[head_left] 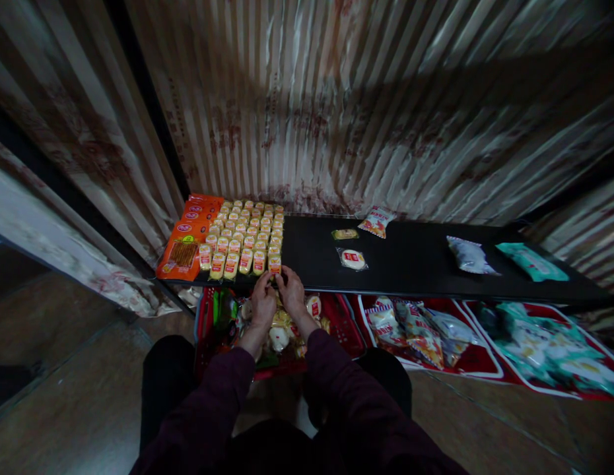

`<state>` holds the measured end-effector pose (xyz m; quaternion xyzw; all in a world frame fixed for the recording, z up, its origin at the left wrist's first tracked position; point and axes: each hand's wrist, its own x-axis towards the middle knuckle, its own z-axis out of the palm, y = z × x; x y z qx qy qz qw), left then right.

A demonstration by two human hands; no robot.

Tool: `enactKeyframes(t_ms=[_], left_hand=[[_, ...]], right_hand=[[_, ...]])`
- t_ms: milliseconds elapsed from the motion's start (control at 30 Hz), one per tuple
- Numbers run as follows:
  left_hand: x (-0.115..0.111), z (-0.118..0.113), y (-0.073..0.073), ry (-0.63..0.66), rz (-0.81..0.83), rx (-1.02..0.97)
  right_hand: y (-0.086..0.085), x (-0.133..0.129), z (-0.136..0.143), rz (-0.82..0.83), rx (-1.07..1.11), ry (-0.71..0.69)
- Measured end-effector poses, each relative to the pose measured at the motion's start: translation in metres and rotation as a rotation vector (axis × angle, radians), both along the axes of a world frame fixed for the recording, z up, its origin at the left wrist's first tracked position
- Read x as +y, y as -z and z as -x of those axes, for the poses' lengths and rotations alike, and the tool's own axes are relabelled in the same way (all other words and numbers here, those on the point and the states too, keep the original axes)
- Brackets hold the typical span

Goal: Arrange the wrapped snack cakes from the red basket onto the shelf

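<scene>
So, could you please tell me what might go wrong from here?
The left hand and right hand are at a packet by the shelf's front edge; a slip might drop it into the basket below. The neighbouring packets stand close, so a nudge could disturb their rows.

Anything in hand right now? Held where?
The left hand and right hand have fingertips at the near end of the small wrapped snack at the block's front right corner; gripped or merely touched, I can't tell.
</scene>
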<state>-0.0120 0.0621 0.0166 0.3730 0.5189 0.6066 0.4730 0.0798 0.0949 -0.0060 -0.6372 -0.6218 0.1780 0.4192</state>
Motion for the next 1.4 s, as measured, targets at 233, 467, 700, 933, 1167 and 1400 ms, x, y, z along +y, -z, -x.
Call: enactKeyframes(t_ms=[233,467,700,933,1167,1400], left_hand=[[0.002,0.0,0.0,0.016,-0.055,0.042],[0.0,0.001,0.0,-0.01,-0.102,0.276],[-0.002,0.004,0.001,0.006,-0.125,0.322],[-0.001,0.003,0.005,-0.001,-0.122,0.317],[-0.003,0.005,0.01,0.003,-0.145,0.393],[-0.005,0.005,0.008,0.005,-0.141,0.474]], right_hand=[[0.004,0.002,0.001,-0.039,0.005,0.015],[0.006,0.002,0.002,-0.038,0.02,0.005],[0.004,0.0,0.004,-0.052,0.068,0.015],[0.003,0.0,0.004,-0.05,0.086,-0.001],[0.006,-0.003,0.004,-0.056,0.071,-0.013],[0.007,-0.004,0.003,-0.057,0.044,-0.007]])
